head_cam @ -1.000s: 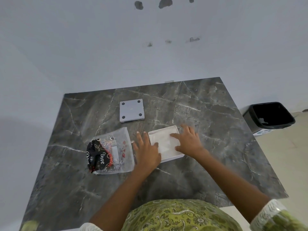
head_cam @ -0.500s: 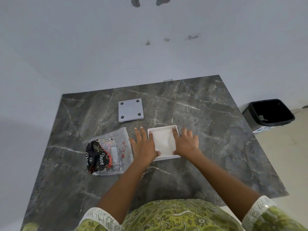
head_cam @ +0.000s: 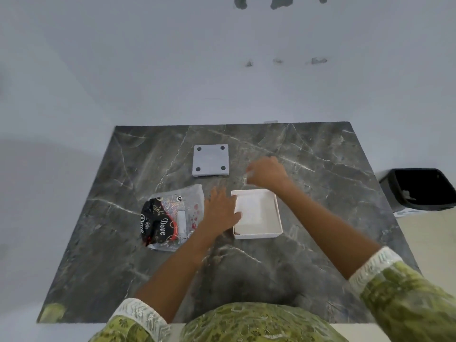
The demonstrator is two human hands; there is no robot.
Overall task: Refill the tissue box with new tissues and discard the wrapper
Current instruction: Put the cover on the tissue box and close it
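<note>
The white tissue box (head_cam: 269,233) lies open on the marble table (head_cam: 308,255), with white tissues (head_cam: 251,211) inside. My left hand (head_cam: 220,211) rests flat on the box's left edge, fingers apart, thumb on the tissues. My right hand (head_cam: 267,172) hovers just beyond the box's far edge, blurred, fingers curled; a small white bit shows at the fingertips and I cannot tell what it is. The crumpled clear-and-black wrapper (head_cam: 170,217) lies left of my left hand. The grey box lid (head_cam: 211,160), four dark feet up, lies farther back.
A black waste bin (head_cam: 419,188) stands on the floor off the table's right edge. A plain wall rises right behind the table's far edge. My green patterned clothing fills the bottom of the view.
My right hand has lifted off the box's right side and moved away from me, past its far edge. My left hand stays at the box's left edge. The view shifted a little.
</note>
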